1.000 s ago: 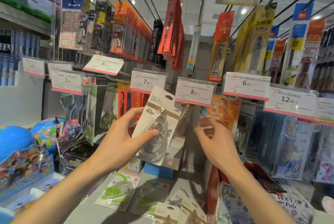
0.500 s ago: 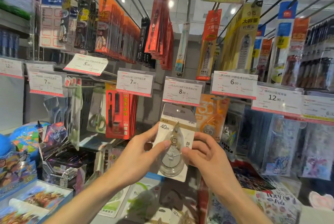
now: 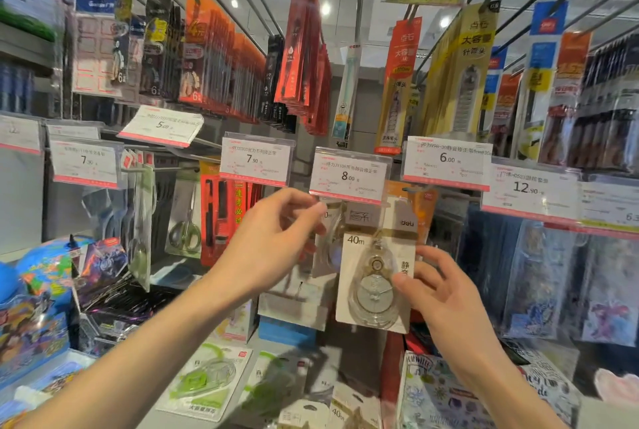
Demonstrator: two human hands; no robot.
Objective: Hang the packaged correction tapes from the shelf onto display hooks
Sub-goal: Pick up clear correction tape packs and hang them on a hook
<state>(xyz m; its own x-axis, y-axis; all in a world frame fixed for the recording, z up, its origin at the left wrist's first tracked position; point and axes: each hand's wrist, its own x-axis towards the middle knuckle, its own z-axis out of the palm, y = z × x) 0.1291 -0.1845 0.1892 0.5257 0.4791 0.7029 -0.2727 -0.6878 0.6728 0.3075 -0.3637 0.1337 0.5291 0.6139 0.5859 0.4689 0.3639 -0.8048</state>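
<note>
the tape pack (image 3: 375,276) hangs just under the 8.00 tag (image 3: 349,175), its top hidden behind it, so i cannot tell if the hole is on the hook. the right hand (image 3: 446,304) pinches its right edge; the left hand (image 3: 273,245) is loosely spread beside it. released unseated, it could drop to the shelf (image 3: 304,359).

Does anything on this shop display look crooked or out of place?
Yes. The white 5.00 price tag at upper left tips up at a slant, while its neighbours hang straight. Several carded correction tapes with green cases lie flat on the grey shelf below, not on hooks.
</note>
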